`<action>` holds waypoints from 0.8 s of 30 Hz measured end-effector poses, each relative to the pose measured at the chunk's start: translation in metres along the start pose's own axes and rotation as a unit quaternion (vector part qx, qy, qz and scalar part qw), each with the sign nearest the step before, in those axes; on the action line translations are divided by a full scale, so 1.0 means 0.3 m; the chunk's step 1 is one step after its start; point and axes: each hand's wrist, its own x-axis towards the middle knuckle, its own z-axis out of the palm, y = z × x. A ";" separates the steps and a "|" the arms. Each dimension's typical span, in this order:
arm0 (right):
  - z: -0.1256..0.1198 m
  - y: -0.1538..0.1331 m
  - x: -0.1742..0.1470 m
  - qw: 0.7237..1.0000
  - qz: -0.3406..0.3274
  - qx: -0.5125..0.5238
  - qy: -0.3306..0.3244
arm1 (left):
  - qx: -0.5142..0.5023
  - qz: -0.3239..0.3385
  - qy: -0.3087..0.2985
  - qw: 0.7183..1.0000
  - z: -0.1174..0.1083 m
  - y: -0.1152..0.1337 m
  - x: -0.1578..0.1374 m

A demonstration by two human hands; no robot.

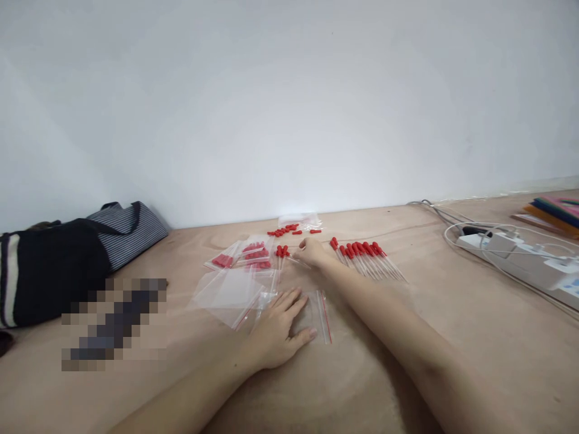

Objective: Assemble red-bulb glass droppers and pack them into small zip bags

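Bags come first on the far left: a dark one with a pale stripe (pixel 40 274) and a grey striped tote (pixel 131 232) lie against the white wall (pixel 289 102), pushed well away from the working area, so I think they are only stored there. A blurred dark object sits in front of them on the wooden counter (pixel 452 325).

Toward the middle, several filled zip bags (pixel 246 256) with red contents lie side by side, apart from the empty ones, which looks like a finished pile. Just before them, empty clear zip bags (pixel 226 292) with red seal strips are spread flat. The left hand (pixel 278 331) rests palm down on one of these bags (pixel 319 313), fingers released and spread, probably to keep the thin plastic from sliding.

The right hand (pixel 312 252) reaches farther back, fingers bent down around a thin dropper next to a few droppers with red bulbs (pixel 283 252); whether it really pinches one, I cannot tell. Loose red bulbs (pixel 287 229) lie behind it by another clear bag. To the right, a row of glass droppers (pixel 366 258) lies parallel, bulbs pointing at the wall, so each is easy to take.

At the far right are a power strip with white cables (pixel 511 247) and coloured sheets (pixel 554 214).
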 end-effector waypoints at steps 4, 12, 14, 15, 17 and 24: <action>0.023 -0.043 0.037 0.997 0.031 -0.016 -0.062 | 0.003 -0.022 0.020 1.000 0.007 -0.009 -0.001; -0.006 -0.059 0.057 0.988 0.057 -0.041 -0.136 | 0.024 -0.033 0.026 0.999 0.003 -0.014 0.001; -0.031 -0.025 0.051 0.988 0.057 -0.030 -0.139 | 0.031 -0.034 0.020 0.999 -0.001 -0.008 0.001; -0.045 -0.003 0.045 0.989 0.055 -0.022 -0.138 | 0.037 -0.033 0.018 0.999 -0.004 -0.004 0.001; -0.075 0.045 0.025 0.990 0.049 0.000 -0.135 | 0.054 -0.030 0.012 0.998 -0.009 0.006 0.001; -0.152 0.163 -0.101 0.986 0.031 0.093 -0.137 | 0.074 -0.012 0.021 0.997 -0.032 0.016 0.011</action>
